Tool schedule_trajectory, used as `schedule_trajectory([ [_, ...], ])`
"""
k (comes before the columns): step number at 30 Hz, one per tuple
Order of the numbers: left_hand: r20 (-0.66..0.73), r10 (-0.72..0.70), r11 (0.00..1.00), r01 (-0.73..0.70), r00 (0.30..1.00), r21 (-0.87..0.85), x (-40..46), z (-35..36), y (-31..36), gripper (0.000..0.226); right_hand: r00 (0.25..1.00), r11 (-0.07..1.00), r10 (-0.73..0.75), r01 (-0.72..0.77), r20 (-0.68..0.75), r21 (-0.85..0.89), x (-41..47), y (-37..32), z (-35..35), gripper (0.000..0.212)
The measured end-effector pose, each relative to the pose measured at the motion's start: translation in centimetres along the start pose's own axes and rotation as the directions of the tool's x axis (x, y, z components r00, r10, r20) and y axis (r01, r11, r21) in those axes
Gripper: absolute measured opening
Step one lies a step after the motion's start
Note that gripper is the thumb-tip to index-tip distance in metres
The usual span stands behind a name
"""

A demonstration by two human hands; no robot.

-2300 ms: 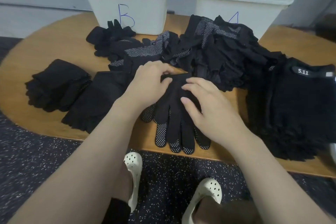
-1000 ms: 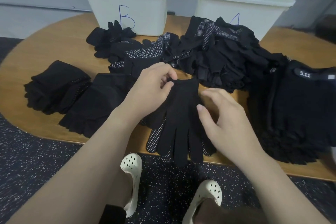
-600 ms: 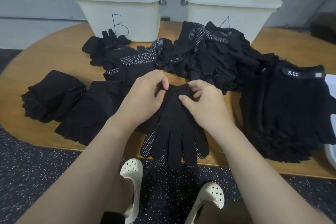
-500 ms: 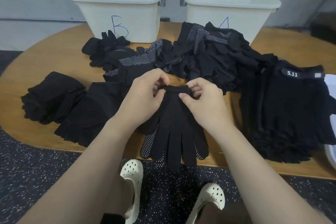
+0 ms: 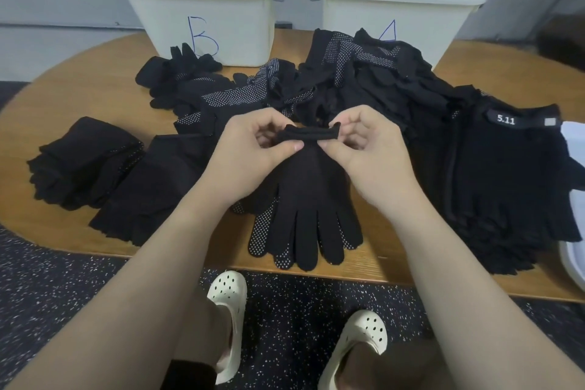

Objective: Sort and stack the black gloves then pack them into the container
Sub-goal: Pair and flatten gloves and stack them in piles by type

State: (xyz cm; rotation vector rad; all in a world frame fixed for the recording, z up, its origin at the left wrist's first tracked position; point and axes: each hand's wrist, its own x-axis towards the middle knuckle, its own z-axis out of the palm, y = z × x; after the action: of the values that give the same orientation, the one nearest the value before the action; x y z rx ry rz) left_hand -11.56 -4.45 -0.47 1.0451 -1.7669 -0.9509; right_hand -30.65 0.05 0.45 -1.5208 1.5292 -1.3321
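Black dotted gloves (image 5: 304, 199) lie paired at the table (image 5: 79, 73) edge, fingers toward the person. Left hand (image 5: 250, 152) and right hand (image 5: 370, 155) each pinch an end of the cuff (image 5: 307, 133), likely aligning the pair before stacking; bins (image 5: 202, 3) wait behind.

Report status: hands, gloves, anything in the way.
Both hands, left and right, pinching cuff of glove pair at table edge. Bins B and A behind. Loose glove pile between.

Two bins (image 5: 202, 19), two hands (image 5: 250, 149), two shoes (image 5: 226, 304)
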Motion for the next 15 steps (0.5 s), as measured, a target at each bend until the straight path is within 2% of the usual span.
schedule_trajectory([
  [2,-0.021,0.041,0.999,-0.040,0.999,0.025,-0.2,0.0,0.3,0.011,0.999,0.999,-0.029,0.030,0.034,-0.034,-0.4,-0.4,-0.7,0.019],
  [5,0.029,0.113,0.986,-0.116,0.993,0.122,-1.2,-0.3,0.2,0.011,0.990,0.981,-0.109,0.122,0.090,-0.152,-1.7,-0.8,-2.0,0.016],
  [8,0.082,0.179,0.956,-0.193,0.980,0.221,-2.7,-0.8,-0.1,0.022,0.981,0.955,-0.137,0.167,0.134,-0.247,-3.3,-0.7,-2.6,0.015],
  [15,0.111,0.263,0.928,-0.283,0.958,0.241,-4.8,-1.1,-0.4,0.020,0.937,0.888,-0.217,0.305,0.273,-0.343,-4.9,0.3,-3.0,0.022],
])
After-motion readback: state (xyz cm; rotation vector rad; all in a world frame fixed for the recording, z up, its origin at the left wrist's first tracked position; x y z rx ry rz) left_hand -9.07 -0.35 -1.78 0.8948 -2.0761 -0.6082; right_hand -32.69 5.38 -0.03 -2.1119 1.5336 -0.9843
